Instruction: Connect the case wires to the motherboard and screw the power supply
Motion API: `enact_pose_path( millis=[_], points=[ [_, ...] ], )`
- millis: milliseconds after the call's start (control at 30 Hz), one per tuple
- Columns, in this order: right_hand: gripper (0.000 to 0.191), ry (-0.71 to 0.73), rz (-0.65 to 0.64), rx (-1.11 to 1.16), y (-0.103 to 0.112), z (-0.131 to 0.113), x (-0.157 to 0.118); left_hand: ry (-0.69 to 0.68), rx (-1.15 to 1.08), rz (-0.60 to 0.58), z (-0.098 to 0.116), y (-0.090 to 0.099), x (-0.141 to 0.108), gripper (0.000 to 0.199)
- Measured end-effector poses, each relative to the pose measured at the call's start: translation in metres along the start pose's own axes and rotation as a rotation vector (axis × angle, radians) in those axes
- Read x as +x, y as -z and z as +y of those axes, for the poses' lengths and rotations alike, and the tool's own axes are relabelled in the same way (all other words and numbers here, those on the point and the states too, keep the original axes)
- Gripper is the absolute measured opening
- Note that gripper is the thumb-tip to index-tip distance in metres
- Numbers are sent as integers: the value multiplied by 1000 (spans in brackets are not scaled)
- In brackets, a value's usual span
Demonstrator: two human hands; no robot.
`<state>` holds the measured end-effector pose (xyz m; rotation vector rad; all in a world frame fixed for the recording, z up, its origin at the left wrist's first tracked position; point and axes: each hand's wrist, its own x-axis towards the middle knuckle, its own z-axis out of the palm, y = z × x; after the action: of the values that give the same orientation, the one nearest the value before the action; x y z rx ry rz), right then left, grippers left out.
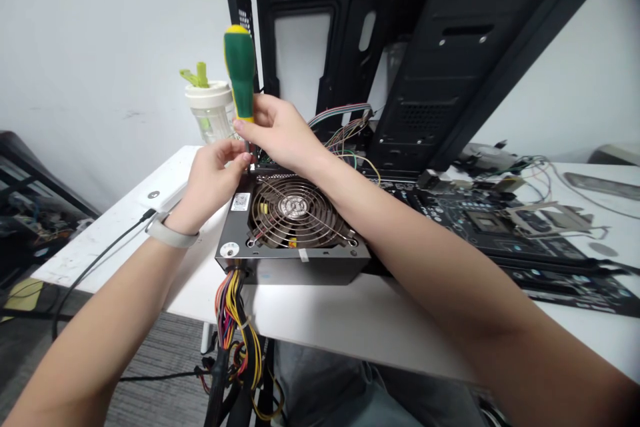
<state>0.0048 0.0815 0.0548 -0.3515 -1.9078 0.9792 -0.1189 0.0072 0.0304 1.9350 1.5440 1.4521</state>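
Observation:
A black power supply (300, 268) lies on the white table, its round fan grille (293, 208) facing up and a bundle of coloured cables (239, 320) hanging from its front left over the table edge. Above its back left corner, a green and yellow screwdriver (241, 70) stands upright, shaft down. My right hand (280, 130) grips the lower part of its handle. My left hand (215, 173), with a pale band on the wrist, has thumb and fingers pinched together around the shaft near that corner. The screwdriver's tip is hidden.
A black computer case (425, 60) rises behind the power supply. To the right lies a motherboard (465, 220) with loose wires and metal parts near it. A lidded clear cup (213, 110) stands at the back left. A black cable (100, 257) runs off the white table's (150, 180) left side.

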Motion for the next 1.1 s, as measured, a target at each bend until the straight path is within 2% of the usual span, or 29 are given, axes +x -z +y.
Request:
enact_pose_path(
  millis=[167,300,433,600,767,867,1000,1100],
  points=[
    [30,-83,45,-50,1,-9,-3,-10,3,26,-1,-1,-1,13],
    [22,-106,72,-79,1,-15,-6,-73,17,-47,3,1,-1,18],
    [21,-91,44,35,0,-13,-5,-66,23,-74,5,2,-1,18],
    [18,-59,6,86,-1,-11,-4,-36,23,-17,-1,2,2,14],
    [18,-125,11,13,-1,-13,-5,-70,-7,14,-4,0,3,11],
    [14,-114,12,35,-1,-13,-5,-66,-3,-32,0,1,1,15],
    [20,-108,-10,105,-2,-11,-4,-18,-22,-128,5,4,0,21],
    [20,-96,-15,62,-2,-9,-3,33,-33,-115,4,5,1,21]
  ],
)
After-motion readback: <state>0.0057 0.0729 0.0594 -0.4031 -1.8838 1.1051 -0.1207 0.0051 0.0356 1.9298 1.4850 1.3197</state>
